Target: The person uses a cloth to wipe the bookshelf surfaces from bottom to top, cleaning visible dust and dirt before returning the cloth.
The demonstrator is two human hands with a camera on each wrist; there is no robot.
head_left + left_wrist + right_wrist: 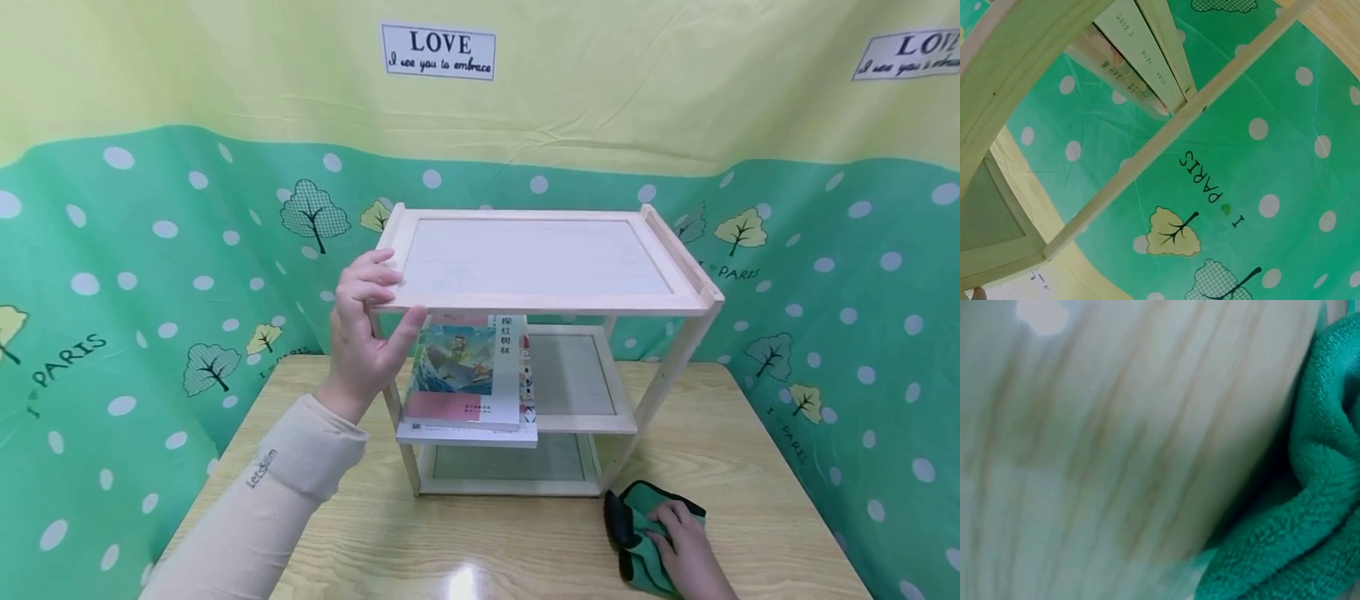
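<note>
A pale wooden three-tier shelf [525, 302] stands on the table. My left hand [367, 325] grips its near left top corner, fingers over the side rail and thumb at the front edge. In the left wrist view, the shelf's frame [1129, 178] crosses the picture and a fingertip [977, 294] shows at the lower left. My right hand [682, 542] holds a bunched green cloth [645, 500] with black edging on the table, by the shelf's front right leg. Close up in the right wrist view, the fluffy cloth [1316, 487] fills the right side; the hand is hidden there.
Stacked books [465, 375] lie on the left of the middle tier, jutting past its front edge. In the left wrist view, the book spines [1138, 56] show. A patterned green and yellow curtain [187, 292] surrounds the wood-grain table [375, 550] behind and at both sides.
</note>
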